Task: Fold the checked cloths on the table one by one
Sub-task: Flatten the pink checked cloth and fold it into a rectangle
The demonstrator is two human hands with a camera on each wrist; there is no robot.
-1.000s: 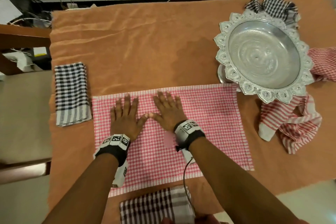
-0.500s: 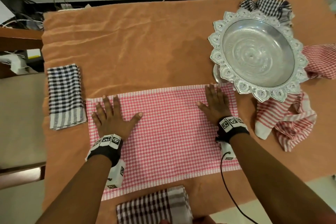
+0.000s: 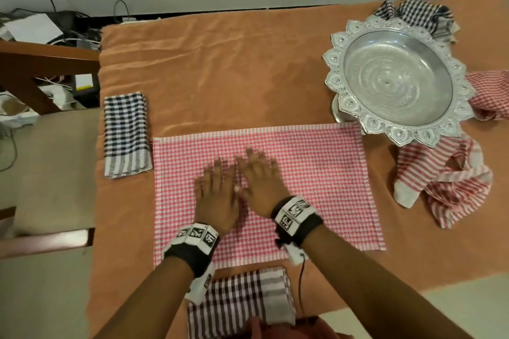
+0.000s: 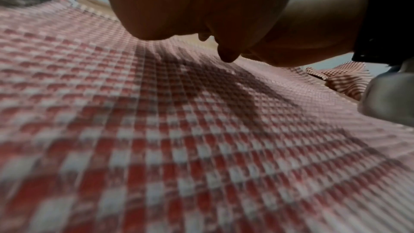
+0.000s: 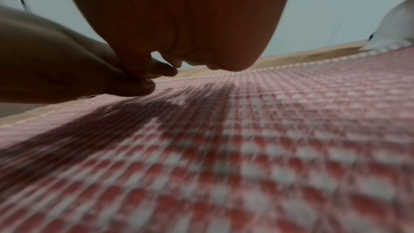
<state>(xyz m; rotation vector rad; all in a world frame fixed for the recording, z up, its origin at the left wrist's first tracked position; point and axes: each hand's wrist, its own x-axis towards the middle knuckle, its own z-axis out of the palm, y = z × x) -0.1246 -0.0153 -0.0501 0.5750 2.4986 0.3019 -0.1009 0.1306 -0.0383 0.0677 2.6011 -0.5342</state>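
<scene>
A red-and-white checked cloth (image 3: pixel 316 173) lies flat in a rectangle on the orange table cover (image 3: pixel 234 77). Both my hands rest flat on its middle, side by side, fingers straight. My left hand (image 3: pixel 217 187) sits just left of my right hand (image 3: pixel 259 176), thumbs touching. Both wrist views show the same red check (image 4: pixel 201 148) (image 5: pixel 246 148) close up under the palms. A folded dark blue checked cloth (image 3: pixel 125 133) lies at the left. A folded brown checked cloth (image 3: pixel 239 300) lies at the near edge.
A large ornate silver bowl (image 3: pixel 396 82) stands at the right. A crumpled red striped cloth (image 3: pixel 446 181) lies beside and under it, and a crumpled dark checked cloth (image 3: pixel 416 15) behind it. A wooden chair (image 3: pixel 41 146) stands left of the table.
Half a second ago my hands were spread apart near the cloth's left and right ends. They have slid back together to its middle.
</scene>
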